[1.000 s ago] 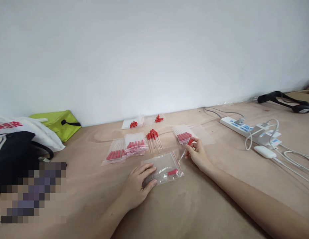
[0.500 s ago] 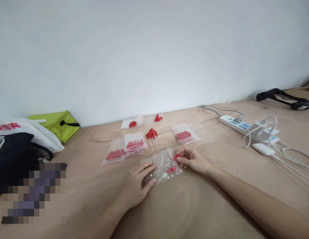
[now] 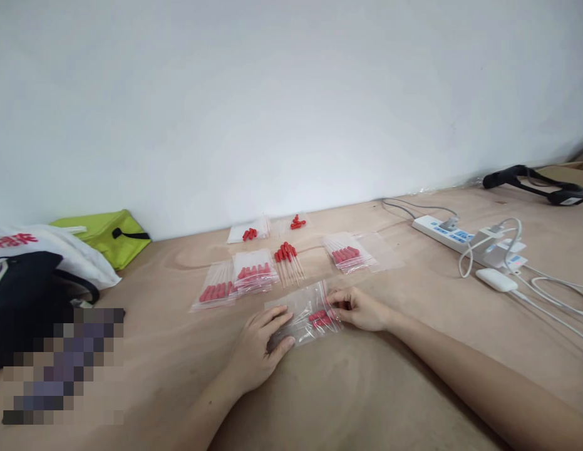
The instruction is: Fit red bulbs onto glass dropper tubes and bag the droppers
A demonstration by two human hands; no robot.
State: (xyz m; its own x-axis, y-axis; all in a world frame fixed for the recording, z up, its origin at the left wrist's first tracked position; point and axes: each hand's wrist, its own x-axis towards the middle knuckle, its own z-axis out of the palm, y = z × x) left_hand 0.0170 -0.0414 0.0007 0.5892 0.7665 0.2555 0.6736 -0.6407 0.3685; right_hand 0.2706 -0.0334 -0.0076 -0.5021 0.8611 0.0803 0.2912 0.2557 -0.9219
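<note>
A clear zip bag [image 3: 300, 305] lies on the table between my hands, with a few red-tipped wooden sticks [image 3: 319, 317] inside, their red ends towards the bag's right-hand mouth. My left hand [image 3: 263, 344] grips the bag's left end between thumb and fingers. At the mouth, the curled fingers of my right hand [image 3: 361, 309] close on the bag's edge beside the red ends; the fingertips are partly hidden. Just beyond the bag, a loose bunch of red-tipped sticks [image 3: 289, 263] lies fanned out.
Filled bags lie at left [image 3: 213, 289], centre-left [image 3: 254, 269] and right [image 3: 346, 252]. Behind are small red pieces [image 3: 250, 234] on bags. A power strip [image 3: 441, 232] with cables stands right; a green bag [image 3: 103, 235] and dark bag [image 3: 23, 300] sit left.
My right hand has shifted slightly, and the red end it held outside the mouth now lies inside the bag, further left. My left hand stays in place.
</note>
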